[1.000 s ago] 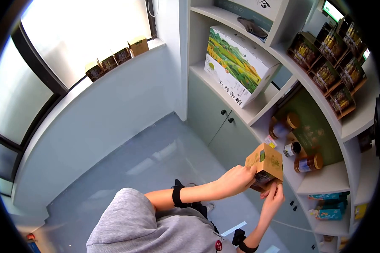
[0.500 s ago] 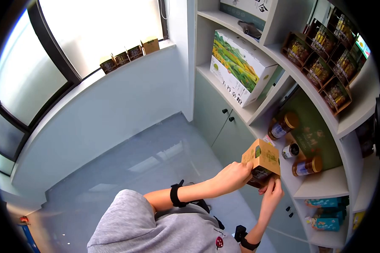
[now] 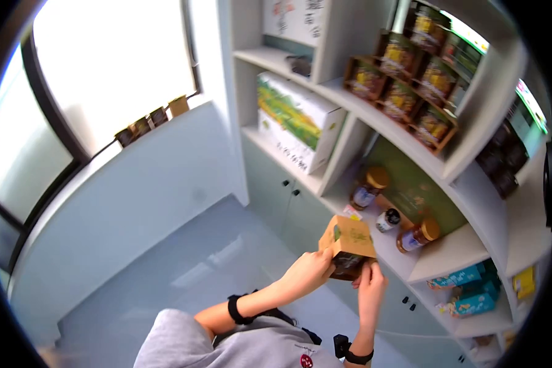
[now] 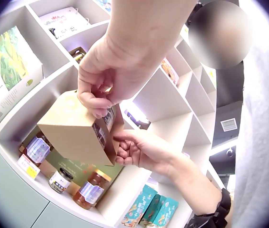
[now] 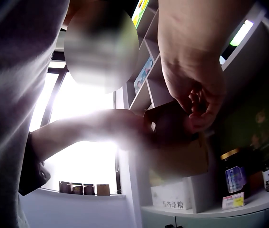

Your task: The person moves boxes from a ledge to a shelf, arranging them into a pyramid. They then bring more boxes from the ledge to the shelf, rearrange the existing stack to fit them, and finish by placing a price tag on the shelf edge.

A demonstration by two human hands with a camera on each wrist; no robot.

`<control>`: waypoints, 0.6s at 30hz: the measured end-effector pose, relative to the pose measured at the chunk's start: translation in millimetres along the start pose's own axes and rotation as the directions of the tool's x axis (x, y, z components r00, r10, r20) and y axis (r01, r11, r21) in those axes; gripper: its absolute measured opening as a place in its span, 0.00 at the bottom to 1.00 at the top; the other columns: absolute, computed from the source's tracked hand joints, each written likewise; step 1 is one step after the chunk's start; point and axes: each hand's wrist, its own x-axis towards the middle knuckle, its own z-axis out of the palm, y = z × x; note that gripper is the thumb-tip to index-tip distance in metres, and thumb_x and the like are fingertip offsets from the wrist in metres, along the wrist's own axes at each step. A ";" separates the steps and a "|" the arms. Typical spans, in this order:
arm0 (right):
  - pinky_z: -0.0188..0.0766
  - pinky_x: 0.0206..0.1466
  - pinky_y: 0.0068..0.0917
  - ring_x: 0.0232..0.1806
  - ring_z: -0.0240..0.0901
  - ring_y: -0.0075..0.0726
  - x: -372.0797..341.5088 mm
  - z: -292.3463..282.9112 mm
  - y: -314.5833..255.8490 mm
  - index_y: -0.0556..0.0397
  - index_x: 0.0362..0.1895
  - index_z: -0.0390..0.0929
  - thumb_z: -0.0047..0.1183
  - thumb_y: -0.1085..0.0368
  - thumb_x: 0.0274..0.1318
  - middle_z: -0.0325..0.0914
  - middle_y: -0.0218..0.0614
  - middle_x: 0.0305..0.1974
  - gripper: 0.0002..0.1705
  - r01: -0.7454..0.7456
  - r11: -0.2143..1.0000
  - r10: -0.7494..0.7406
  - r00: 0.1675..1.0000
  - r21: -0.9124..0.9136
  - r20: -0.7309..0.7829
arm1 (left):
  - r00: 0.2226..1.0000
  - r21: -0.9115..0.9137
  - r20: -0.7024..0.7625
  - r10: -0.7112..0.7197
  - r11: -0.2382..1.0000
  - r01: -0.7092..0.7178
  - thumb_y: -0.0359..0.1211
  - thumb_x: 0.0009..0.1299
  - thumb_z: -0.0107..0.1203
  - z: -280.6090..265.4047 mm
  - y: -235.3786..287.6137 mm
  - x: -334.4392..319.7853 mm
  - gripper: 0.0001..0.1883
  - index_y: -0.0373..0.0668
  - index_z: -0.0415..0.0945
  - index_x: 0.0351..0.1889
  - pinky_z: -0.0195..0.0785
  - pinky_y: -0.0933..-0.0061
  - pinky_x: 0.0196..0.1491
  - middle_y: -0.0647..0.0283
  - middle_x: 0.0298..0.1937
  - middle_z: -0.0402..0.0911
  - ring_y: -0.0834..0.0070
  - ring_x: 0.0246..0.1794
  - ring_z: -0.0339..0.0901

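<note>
In the head view a brown cardboard box [image 3: 349,238] with a dark printed side is held in front of the shelves. The left hand [image 3: 311,270] grips its near left edge, and the right hand [image 3: 370,285] pinches its lower right edge. From the left wrist, the left hand [image 4: 110,76] has curled fingers on the box [image 4: 72,128], while the right hand [image 4: 146,151] holds the opposite edge. In the right wrist view the right hand [image 5: 196,90] touches the box [image 5: 179,159]; the left hand [image 5: 120,127] is blurred.
Behind the box, jars [image 3: 418,235] and a green panel [image 3: 411,184] stand on a shelf. Above are packs in wooden holders [image 3: 400,101] and a white carton [image 3: 297,122]. Blue packets [image 3: 472,300] lie lower right. Small boxes [image 3: 142,126] line the windowsill at left.
The head view has shifted, so the shelves sit further left and more of their right side shows. The box and both hands appear further left and slightly lower, with the same hold.
</note>
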 end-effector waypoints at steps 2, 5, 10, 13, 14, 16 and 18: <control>0.67 0.18 0.26 0.13 0.71 0.29 -1.0 -4.6 9.0 0.60 0.26 0.67 0.42 0.66 0.66 0.70 0.37 0.12 0.14 0.046 0.998 -0.047 0.998 -0.034 -0.029 | 0.999 -0.016 0.034 -0.014 1.000 0.015 0.28 0.64 0.48 1.0 7.2 1.8 0.07 0.33 0.65 0.31 0.69 0.51 0.33 0.43 0.27 0.76 0.43 0.28 0.74; 0.68 0.18 0.26 0.13 0.71 0.31 -5.7 -14.9 12.6 0.61 0.29 0.69 0.43 0.67 0.65 0.71 0.38 0.12 0.12 0.045 0.998 -0.047 0.996 -0.036 -0.069 | 0.998 -0.003 0.056 -0.008 1.000 0.009 0.28 0.64 0.48 10.6 14.3 3.8 0.07 0.33 0.65 0.30 0.68 0.49 0.33 0.43 0.28 0.76 0.43 0.29 0.74; 0.68 0.18 0.26 0.14 0.73 0.33 -16.7 -31.9 34.3 0.61 0.31 0.70 0.44 0.67 0.64 0.72 0.41 0.14 0.10 0.069 0.994 -0.080 0.988 -0.086 -0.133 | 0.993 0.019 0.088 0.083 0.996 -0.085 0.29 0.64 0.49 27.1 27.2 5.2 0.08 0.33 0.63 0.30 0.68 0.49 0.32 0.43 0.28 0.76 0.43 0.27 0.74; 0.65 0.26 0.43 0.23 0.71 0.58 -26.5 -43.1 41.3 0.61 0.30 0.69 0.46 0.69 0.61 0.73 0.51 0.22 0.08 0.058 0.997 -0.065 0.979 -0.041 -0.194 | 0.983 0.023 0.131 0.127 0.991 -0.131 0.29 0.64 0.49 35.6 38.9 8.4 0.08 0.33 0.63 0.30 0.68 0.49 0.31 0.44 0.28 0.76 0.44 0.27 0.74; 0.65 0.27 0.43 0.24 0.71 0.59 -30.4 -48.6 43.7 0.61 0.30 0.69 0.47 0.70 0.60 0.73 0.51 0.23 0.08 0.065 0.997 -0.072 0.975 -0.040 -0.212 | 0.980 0.017 0.145 0.133 0.990 -0.137 0.29 0.64 0.49 39.3 44.9 8.1 0.08 0.33 0.63 0.30 0.68 0.50 0.31 0.44 0.28 0.76 0.44 0.27 0.74; 0.65 0.26 0.43 0.23 0.71 0.57 -39.0 -63.2 49.1 0.62 0.30 0.69 0.47 0.70 0.60 0.73 0.52 0.23 0.08 0.040 0.999 -0.044 0.969 -0.023 -0.243 | 0.969 0.014 0.173 0.177 0.983 -0.182 0.29 0.65 0.49 49.3 56.8 9.0 0.08 0.33 0.63 0.30 0.68 0.50 0.30 0.44 0.28 0.76 0.44 0.26 0.74; 0.64 0.25 0.41 0.21 0.71 0.55 -49.0 -82.4 50.5 0.62 0.31 0.69 0.47 0.70 0.61 0.73 0.51 0.23 0.08 0.008 1.000 -0.006 0.962 0.006 -0.272 | 0.958 -0.001 0.186 0.221 0.974 -0.224 0.28 0.65 0.49 58.4 73.8 9.8 0.08 0.33 0.63 0.30 0.67 0.51 0.29 0.44 0.25 0.75 0.44 0.25 0.73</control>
